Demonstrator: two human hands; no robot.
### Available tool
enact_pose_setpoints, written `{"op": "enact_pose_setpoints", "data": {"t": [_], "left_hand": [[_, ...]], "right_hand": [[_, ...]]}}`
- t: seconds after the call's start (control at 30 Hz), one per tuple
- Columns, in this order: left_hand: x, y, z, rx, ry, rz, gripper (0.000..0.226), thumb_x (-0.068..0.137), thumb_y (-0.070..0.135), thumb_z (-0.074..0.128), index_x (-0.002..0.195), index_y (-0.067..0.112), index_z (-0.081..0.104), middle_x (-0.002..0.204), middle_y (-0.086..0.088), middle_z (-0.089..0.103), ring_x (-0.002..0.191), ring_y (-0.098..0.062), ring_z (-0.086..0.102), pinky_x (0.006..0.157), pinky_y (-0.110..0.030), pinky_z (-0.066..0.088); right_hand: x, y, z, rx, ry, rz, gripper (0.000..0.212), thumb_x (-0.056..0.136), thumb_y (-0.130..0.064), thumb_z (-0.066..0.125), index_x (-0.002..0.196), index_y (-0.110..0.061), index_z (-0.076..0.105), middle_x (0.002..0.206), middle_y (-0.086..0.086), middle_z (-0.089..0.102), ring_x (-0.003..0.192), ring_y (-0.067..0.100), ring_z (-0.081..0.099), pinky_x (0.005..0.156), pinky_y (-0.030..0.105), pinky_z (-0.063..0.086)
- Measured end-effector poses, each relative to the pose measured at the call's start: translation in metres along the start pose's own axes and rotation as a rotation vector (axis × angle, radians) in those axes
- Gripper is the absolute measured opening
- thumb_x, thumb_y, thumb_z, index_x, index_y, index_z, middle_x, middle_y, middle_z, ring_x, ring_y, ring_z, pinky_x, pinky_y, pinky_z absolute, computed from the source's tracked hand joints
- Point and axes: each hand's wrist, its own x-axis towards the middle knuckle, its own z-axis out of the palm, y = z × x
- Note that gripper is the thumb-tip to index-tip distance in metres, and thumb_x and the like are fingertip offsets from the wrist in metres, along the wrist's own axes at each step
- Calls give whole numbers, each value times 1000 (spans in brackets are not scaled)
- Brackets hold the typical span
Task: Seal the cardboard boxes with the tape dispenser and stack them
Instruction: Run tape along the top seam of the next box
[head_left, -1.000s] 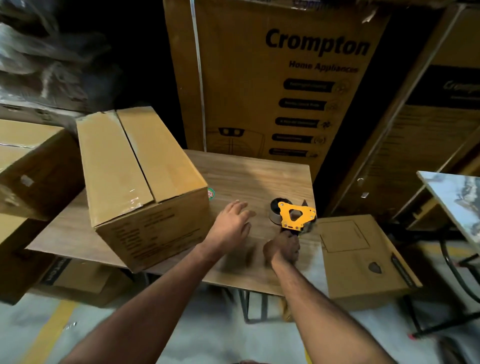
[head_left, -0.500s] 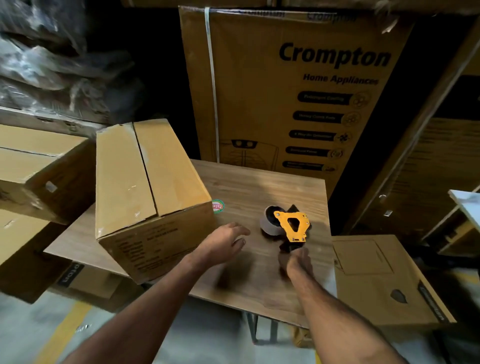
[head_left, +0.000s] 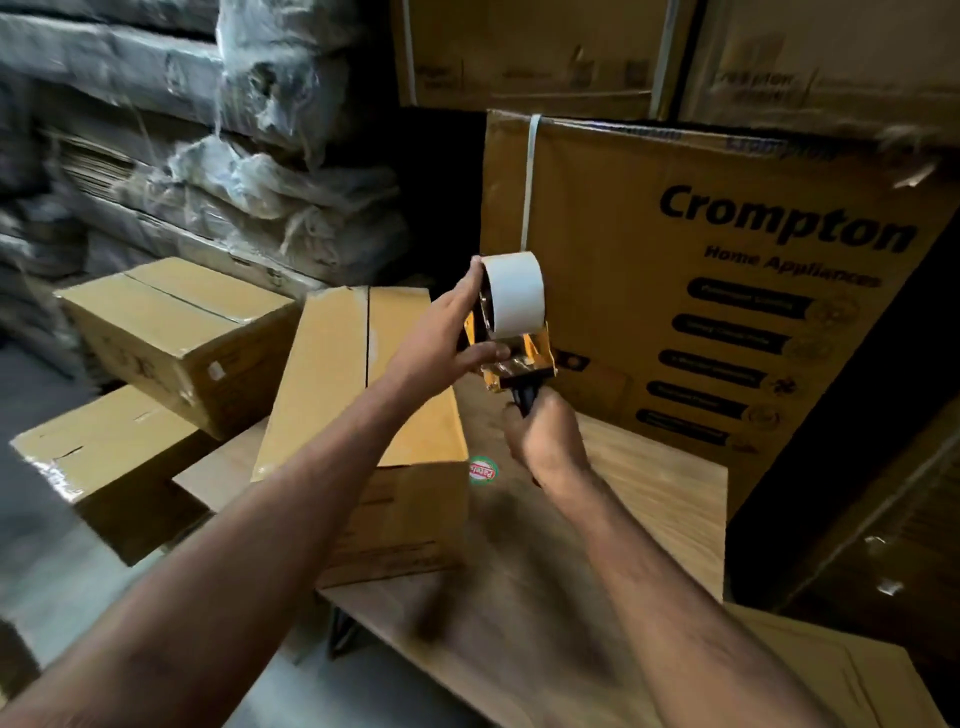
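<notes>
**A:** How far along are you?

**B:** Barely started, by my reading. The box (head_left: 363, 415) on the surface (head_left: 623, 509) sits at its left side with the flaps folded shut, but the centre seam shows as a dark open line, so I judge it not yet taped across the top. Off the surface to your left, two more boxes (head_left: 171, 332) sit one on the other; the lower one has a shiny strip along its near edge, which may be tape. Whether that counts as finished stacking, I can't say.

**A:** And the dispenser?

**B:** You hold the dispenser (head_left: 511, 332) up in the air above the surface, just right of the box's far end. Your right hand (head_left: 545, 436) has a full closed grip round the black handle. Your left hand (head_left: 441, 338) brackets the head: fingers reach up the side of the white roll (head_left: 514, 293) and the thumb presses the orange frame below. That looks to me like freeing the tape end, so sealing, then stacking, are all left.

**A:** What can't you make out?

**B:** The big cartons (head_left: 727, 270) behind run out of view at the top and right. The wrapped bundles (head_left: 234, 130) at the left are smeared by motion. Your left arm covers part of the box top. The loose tape end and the cutter are hidden behind your fingers. The small round sticker (head_left: 483, 470) by the box is too blurred to read.
</notes>
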Motion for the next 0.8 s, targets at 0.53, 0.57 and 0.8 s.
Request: {"op": "enact_pose_setpoints", "data": {"t": [0.53, 0.57, 0.8], "left_hand": [[45, -130, -65, -788, 314, -813, 80, 94, 70, 39, 141, 4, 39, 111, -6, 52, 112, -27, 56, 89, -39, 50], [51, -139, -69, -1039, 183, -976, 79, 92, 69, 44, 134, 2, 44, 110, -10, 55, 103, -28, 61, 83, -39, 55], [78, -208, -79, -1621, -210, -1042, 36, 92, 41, 59, 97, 6, 66, 87, -10, 68, 74, -24, 68, 72, -33, 60]], "right_hand": [[38, -92, 99, 415, -177, 84, 11, 91, -17, 58, 83, -11, 57, 59, 5, 57, 44, 16, 56, 44, 26, 46], [41, -98, 104, 431, -182, 76, 11, 92, -17, 58, 82, -11, 58, 59, 4, 57, 44, 14, 56, 44, 26, 46], [73, -130, 149, 514, -172, 69, 21, 92, -15, 60, 72, -10, 56, 54, 1, 52, 43, 17, 49, 44, 26, 42]]}}
